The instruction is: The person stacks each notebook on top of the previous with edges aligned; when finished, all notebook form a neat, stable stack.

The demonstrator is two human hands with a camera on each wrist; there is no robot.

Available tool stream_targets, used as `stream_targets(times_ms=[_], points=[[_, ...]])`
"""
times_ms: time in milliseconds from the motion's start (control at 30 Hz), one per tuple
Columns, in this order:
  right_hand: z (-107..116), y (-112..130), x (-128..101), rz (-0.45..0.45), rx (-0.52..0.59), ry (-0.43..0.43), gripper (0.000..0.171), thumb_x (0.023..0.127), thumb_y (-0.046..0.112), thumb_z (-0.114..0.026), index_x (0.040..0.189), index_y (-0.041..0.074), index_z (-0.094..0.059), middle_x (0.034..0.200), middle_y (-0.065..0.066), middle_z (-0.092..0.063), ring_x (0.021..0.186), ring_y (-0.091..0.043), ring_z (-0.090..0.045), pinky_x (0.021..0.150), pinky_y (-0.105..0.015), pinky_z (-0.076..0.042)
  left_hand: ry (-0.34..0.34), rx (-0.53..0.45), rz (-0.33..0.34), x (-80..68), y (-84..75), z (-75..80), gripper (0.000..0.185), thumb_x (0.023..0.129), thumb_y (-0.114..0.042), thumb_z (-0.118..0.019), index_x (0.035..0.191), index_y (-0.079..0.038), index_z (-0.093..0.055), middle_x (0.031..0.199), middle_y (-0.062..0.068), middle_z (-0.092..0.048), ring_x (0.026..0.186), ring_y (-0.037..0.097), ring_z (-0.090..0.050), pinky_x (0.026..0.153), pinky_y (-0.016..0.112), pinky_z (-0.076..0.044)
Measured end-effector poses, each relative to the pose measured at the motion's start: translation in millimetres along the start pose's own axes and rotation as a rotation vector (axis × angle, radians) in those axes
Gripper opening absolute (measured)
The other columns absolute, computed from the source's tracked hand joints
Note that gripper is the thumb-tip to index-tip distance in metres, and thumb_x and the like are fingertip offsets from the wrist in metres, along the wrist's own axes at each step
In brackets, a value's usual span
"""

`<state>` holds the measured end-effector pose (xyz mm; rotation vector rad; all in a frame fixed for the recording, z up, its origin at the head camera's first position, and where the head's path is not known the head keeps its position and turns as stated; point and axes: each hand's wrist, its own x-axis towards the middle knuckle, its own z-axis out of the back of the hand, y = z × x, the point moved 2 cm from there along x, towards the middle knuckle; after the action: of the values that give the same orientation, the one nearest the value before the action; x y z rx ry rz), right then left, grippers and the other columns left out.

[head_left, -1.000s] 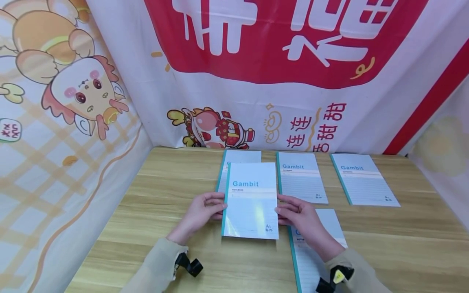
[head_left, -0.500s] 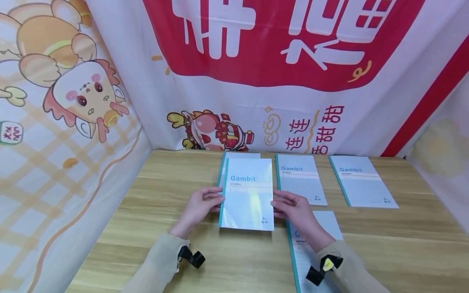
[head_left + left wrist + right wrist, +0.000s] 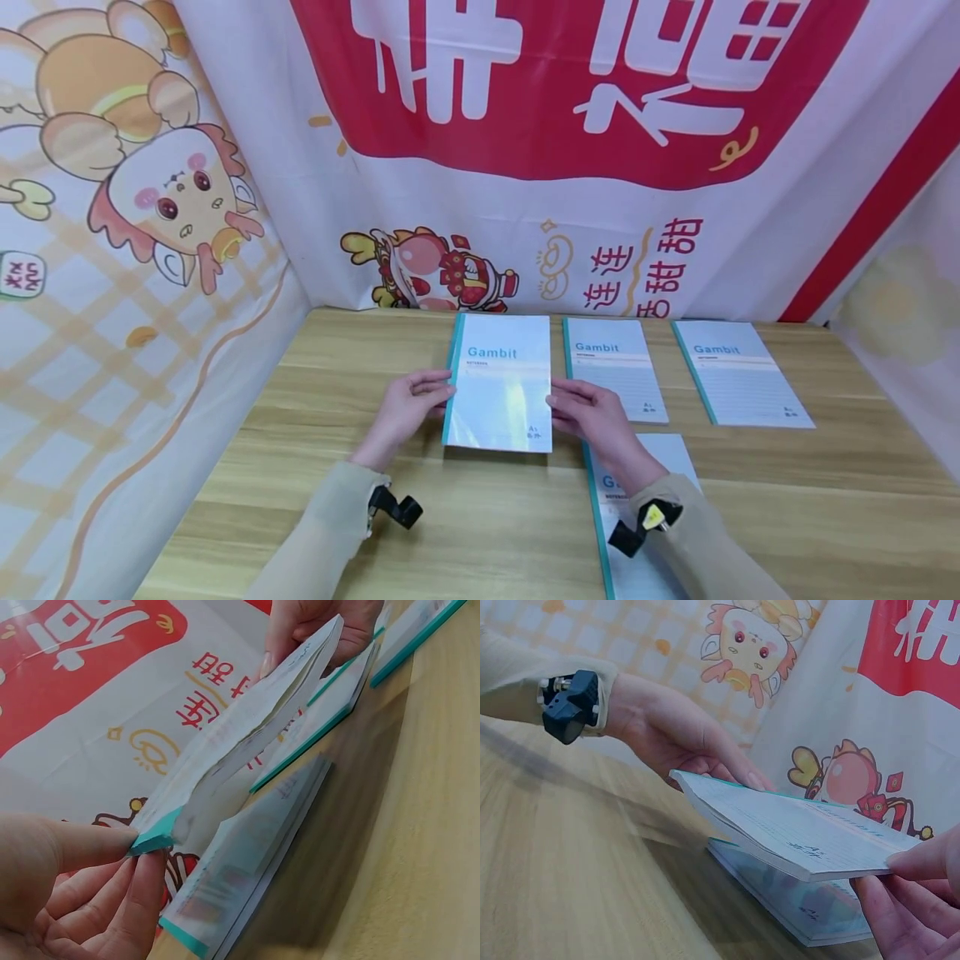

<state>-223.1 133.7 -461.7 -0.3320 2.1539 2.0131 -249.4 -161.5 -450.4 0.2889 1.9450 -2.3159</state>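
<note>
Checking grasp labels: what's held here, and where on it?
A Gambit notebook, held just above another notebook: left hand pinches the teal spine edge, right hand pinches the opposite long edge.

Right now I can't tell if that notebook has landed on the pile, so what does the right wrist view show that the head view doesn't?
Only the right wrist view shows a gap between the held notebook and the lower notebook. Only the head view shows three more notebooks: two at the back and one near the right forearm. Both show the left hand and right hand gripping the held notebook's edges.
</note>
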Motion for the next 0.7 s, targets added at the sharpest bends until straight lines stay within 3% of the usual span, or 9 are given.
stream_targets(times_ms=[700], points=[[-14.4, 17.9, 26.5, -0.006, 0.043, -0.033, 0.039, 0.097, 0.016, -0.072, 0.135, 0.012, -0.065, 0.125, -0.013, -0.065, 0.106, -0.024, -0.068, 0.089, -0.033, -0.058, -0.068, 0.037, -0.004, 20.6, -22.4, 8.5, 0.028, 0.098, -0.021, -0.072, 0.125, -0.015, -0.072, 0.12, 0.005, -0.067, 0.105, 0.022, -0.066, 0.094, 0.042, -0.056]])
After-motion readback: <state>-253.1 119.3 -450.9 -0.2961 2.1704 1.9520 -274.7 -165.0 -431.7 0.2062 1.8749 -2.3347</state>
